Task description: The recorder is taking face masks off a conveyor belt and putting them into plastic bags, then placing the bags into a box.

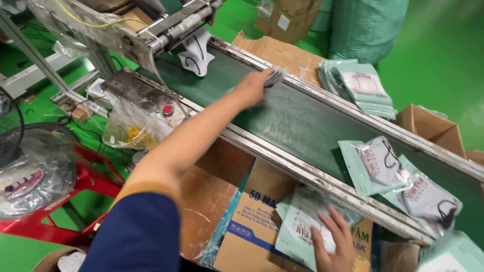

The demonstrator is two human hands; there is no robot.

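My left hand (252, 88) reaches out over the dark green conveyor belt (302, 126) and is closed on a small packet (276, 76), which is blurred by motion. My right hand (330, 244) lies flat with fingers spread on a stack of mint-green mask packets (297, 216) inside a printed cardboard box (249, 231) below the belt's near rail. Two more mint-green packets (375, 163) (428, 199) lie on the belt to the right. A white mask piece (196, 53) hangs at the sealing machine's mouth at the belt's far left end.
A pile of packets (360, 85) sits beyond the belt's far rail, beside open cardboard boxes (431, 126) and a large green sack (368, 25). The machine's control panel with a red button (167, 109) is at left. A bagged fan on a red stand (35, 171) stands on the green floor.
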